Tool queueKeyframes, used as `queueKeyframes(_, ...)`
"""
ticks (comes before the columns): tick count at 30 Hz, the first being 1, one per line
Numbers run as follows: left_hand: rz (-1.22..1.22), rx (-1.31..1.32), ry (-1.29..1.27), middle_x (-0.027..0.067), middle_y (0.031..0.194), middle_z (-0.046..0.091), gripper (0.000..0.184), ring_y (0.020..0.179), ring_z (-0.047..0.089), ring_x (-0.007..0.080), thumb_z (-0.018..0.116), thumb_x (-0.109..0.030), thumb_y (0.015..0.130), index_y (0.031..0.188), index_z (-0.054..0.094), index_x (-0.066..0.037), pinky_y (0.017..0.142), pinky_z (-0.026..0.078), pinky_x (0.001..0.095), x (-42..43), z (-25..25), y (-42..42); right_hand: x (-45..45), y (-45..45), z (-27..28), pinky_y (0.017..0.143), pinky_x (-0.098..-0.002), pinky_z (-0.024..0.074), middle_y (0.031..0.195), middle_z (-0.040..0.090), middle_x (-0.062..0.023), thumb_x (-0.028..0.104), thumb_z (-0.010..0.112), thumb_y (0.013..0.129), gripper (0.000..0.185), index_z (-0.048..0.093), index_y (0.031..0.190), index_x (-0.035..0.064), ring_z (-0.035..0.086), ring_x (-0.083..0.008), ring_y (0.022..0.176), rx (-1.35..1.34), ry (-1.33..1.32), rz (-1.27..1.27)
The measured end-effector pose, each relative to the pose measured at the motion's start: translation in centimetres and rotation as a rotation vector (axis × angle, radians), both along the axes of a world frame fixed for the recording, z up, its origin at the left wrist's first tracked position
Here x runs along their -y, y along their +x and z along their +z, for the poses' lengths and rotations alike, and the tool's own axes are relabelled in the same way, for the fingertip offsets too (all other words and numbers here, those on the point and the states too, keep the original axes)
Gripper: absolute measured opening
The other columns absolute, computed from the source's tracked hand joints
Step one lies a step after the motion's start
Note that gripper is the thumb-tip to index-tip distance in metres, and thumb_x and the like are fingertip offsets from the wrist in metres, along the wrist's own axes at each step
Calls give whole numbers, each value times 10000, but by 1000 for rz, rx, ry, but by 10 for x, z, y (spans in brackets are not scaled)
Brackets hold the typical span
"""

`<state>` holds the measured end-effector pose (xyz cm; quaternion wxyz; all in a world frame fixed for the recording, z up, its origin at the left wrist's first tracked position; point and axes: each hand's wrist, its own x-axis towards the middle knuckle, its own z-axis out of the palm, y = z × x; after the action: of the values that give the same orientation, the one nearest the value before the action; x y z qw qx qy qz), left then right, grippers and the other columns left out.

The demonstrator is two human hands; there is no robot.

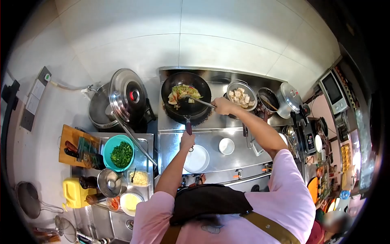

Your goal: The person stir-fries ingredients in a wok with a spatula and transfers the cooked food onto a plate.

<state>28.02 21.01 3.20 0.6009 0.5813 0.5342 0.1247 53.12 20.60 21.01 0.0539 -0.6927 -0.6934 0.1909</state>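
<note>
My left hand (187,141) is closed around the wooden handle (188,127) of a black wok (199,109) on the stove. Chopped cabbage with red pieces (183,92) lies in the wok. My right hand (223,106) grips a long-handled ladle (202,101), whose head is partly hidden among the food. Just below my left hand is a white plate (198,159), and a small white bowl (226,146) stands to its right. A metal bowl of pale cubed pieces (242,97) sits right of the wok, beyond my right hand.
A small pan (268,99) and a lidded pot (290,94) stand at the right. On the left are a large pot (101,106) with a tilted lid (129,96), a turquoise bowl of greens (118,152), a knife rack (83,150) and a yellow jug (74,192). Another person (319,232) is at lower right.
</note>
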Motion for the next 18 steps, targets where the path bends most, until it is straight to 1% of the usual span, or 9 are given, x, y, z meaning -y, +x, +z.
queueKeyframes(3, 16, -14, 13, 151, 823, 685, 408, 623, 680, 239, 625, -212, 838, 1176, 547, 3, 594, 529, 361, 1, -3, -2, 11, -29, 72, 437, -383, 469, 582, 601, -169, 71, 587, 814, 212, 658, 924, -96, 588, -259, 456, -68, -261, -153)
queueKeyframes(5, 52, 8, 23, 117, 705, 643, 283, 544, 638, 218, 635, -177, 832, 1028, 550, 7, 506, 503, 355, 1, -2, -1, 16, -42, 103, 388, -357, 435, 549, 582, -133, 73, 582, 838, 197, 657, 916, -92, 553, -226, 405, -95, -352, -185)
queueKeyframes(6, 68, 17, 31, 99, 646, 622, 229, 504, 618, 207, 639, -160, 829, 955, 552, 10, 462, 490, 351, 0, 0, -1, 16, -47, 105, 391, -361, 438, 551, 584, -134, 75, 581, 837, 192, 652, 902, -92, 556, -227, 410, -114, -363, -158)
queueKeyframes(9, 81, 11, 47, 101, 656, 628, 230, 519, 628, 211, 639, -159, 825, 957, 554, 9, 480, 498, 354, 2, 6, 0, 13, -70, 91, 410, -381, 458, 554, 585, -128, 85, 581, 837, 185, 644, 874, -85, 567, -230, 436, -109, -330, -112)
queueKeyframes(12, 71, 30, 31, 105, 674, 638, 234, 535, 640, 212, 640, -159, 821, 962, 555, 6, 503, 510, 358, 2, 5, -1, 2, -71, 39, 401, -361, 441, 582, 579, -108, 93, 581, 845, 181, 643, 903, -67, 559, -193, 453, -353, -211, -324)
queueKeyframes(15, -14, -58, 3, 134, 812, 683, 418, 629, 671, 227, 613, -224, 851, 1208, 551, -16, 609, 521, 355, -2, 5, -3, 6, -43, 50, 380, -326, 412, 637, 581, -67, 109, 574, 872, 201, 632, 978, -52, 528, -143, 456, -779, -257, -602)
queueKeyframes(16, -11, -61, -4, 132, 810, 682, 415, 630, 671, 226, 610, -224, 853, 1208, 551, -18, 612, 520, 355, -1, 6, -4, 8, -35, 74, 381, -291, 403, 679, 577, -36, 129, 567, 903, 222, 615, 1046, -34, 508, -102, 475, -715, -321, -612)
queueKeyframes(17, -8, -66, -9, 130, 809, 682, 412, 631, 670, 225, 607, -224, 854, 1207, 552, -20, 615, 519, 355, -1, 8, -4, 9, -16, 83, 417, -316, 446, 687, 594, -53, 144, 592, 882, 177, 641, 931, -18, 540, -133, 500, -683, -306, -596)
queueKeyframes(18, -5, -72, -13, 128, 807, 681, 409, 632, 669, 224, 605, -224, 855, 1207, 552, -22, 617, 519, 355, -1, 9, -4, 3, -3, 97, 389, -284, 390, 676, 584, -42, 127, 570, 885, 136, 623, 912, 5, 495, -109, 476, -594, -385, -577)
